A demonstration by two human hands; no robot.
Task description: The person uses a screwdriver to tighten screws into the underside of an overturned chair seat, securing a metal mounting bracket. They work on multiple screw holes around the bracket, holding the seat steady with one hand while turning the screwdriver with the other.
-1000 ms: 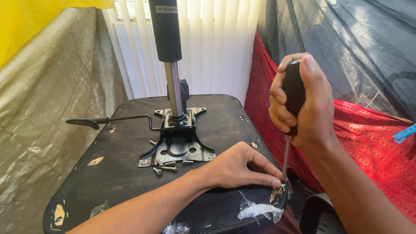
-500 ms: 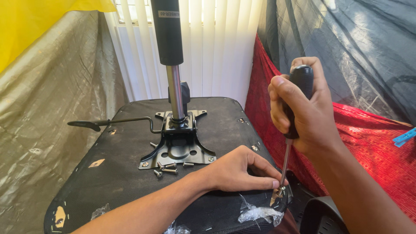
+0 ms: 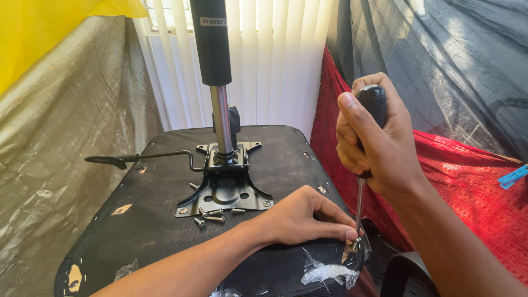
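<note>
An upturned black chair seat (image 3: 165,220) lies in front of me, with a black metal mounting plate (image 3: 225,192) and an upright gas cylinder (image 3: 214,71) at its middle. My right hand (image 3: 379,137) grips the black handle of a screwdriver (image 3: 360,203), held upright with its tip at the seat's right front edge. My left hand (image 3: 300,220) rests on the seat and pinches a small screw (image 3: 352,240) at the screwdriver tip. Several loose screws (image 3: 212,214) lie by the plate.
A thin black lever (image 3: 137,158) sticks out left from the plate. Grey tarp hangs on the left, white vertical blinds behind, red cloth (image 3: 467,187) and dark sheeting on the right. Clear plastic scraps (image 3: 327,272) sit on the seat's front edge. A black chair part (image 3: 407,275) lies lower right.
My right hand and the screwdriver shifted slightly right and upward in view. My left hand stays pinched at the tip.
</note>
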